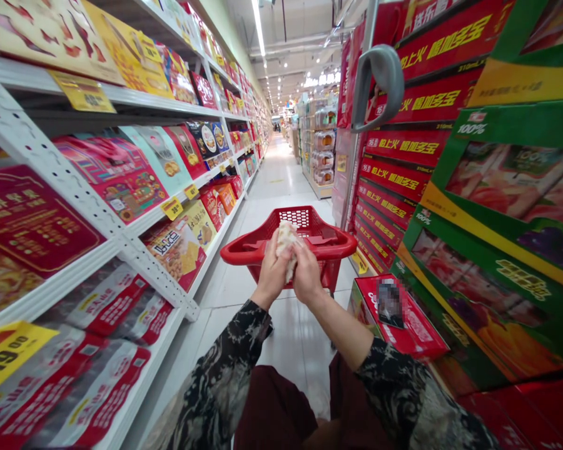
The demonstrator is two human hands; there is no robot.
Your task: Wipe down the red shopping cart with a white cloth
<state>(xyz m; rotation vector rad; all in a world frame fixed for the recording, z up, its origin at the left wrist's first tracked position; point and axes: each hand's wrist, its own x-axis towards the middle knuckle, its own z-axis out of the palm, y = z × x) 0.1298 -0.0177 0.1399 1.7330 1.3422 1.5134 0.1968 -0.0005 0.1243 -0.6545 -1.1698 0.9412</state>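
Both of my hands meet in front of me around a crumpled whitish cloth or tissue. My left hand wraps its fingers around the lower left of it. My right hand grips it from the right, thumb pressed on top. Just beyond the hands stands a red plastic shopping basket on the aisle floor; what lies inside it is mostly hidden. My patterned sleeves and dark red trousers fill the lower edge of the view.
White shelves with red and yellow gift boxes and yellow price tags line the left. Stacked red and green drink cartons wall the right, with a red box low beside my right arm. A grey handle hangs above. The tiled aisle runs ahead.
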